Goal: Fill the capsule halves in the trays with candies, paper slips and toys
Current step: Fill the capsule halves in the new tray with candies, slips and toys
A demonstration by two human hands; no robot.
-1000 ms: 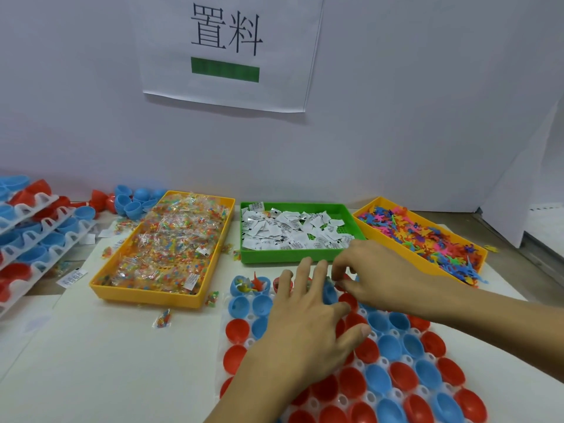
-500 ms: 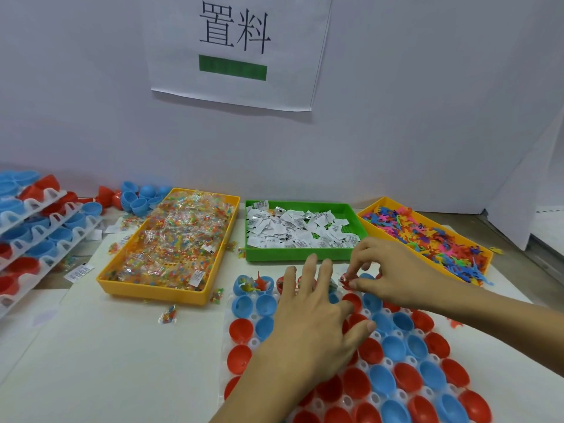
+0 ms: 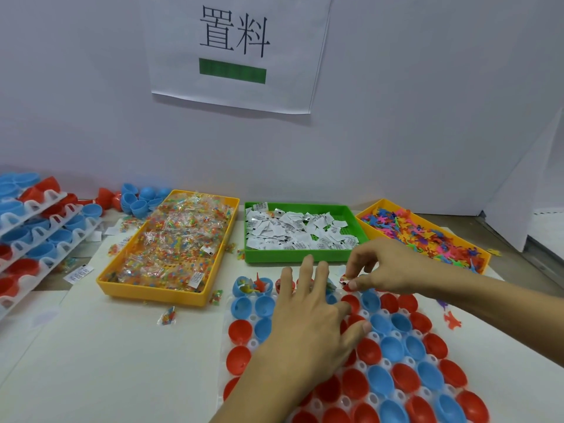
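A white tray (image 3: 396,334) of red and blue capsule halves lies in front of me. My left hand (image 3: 308,325) rests flat on it, fingers spread, holding nothing. My right hand (image 3: 384,267) pinches a small paper slip (image 3: 344,279) over a red half (image 3: 351,300) in the back row. A blue half (image 3: 244,286) at the back left holds a candy packet and an orange toy. Behind stand a yellow bin of candy packets (image 3: 171,242), a green bin of paper slips (image 3: 299,233) and a yellow bin of coloured toys (image 3: 427,236).
Stacked trays of capsule halves (image 3: 33,233) lean at the left edge, with loose blue halves (image 3: 137,199) behind the candy bin. Stray candy packets (image 3: 168,315) and a loose toy (image 3: 451,321) lie on the white mat. A partition with a paper sign (image 3: 235,50) closes the back.
My right hand has come down from the slip bin's front edge to the tray's back row, pinching a slip. My left hand stays flat on the tray. The view has tilted up slightly.
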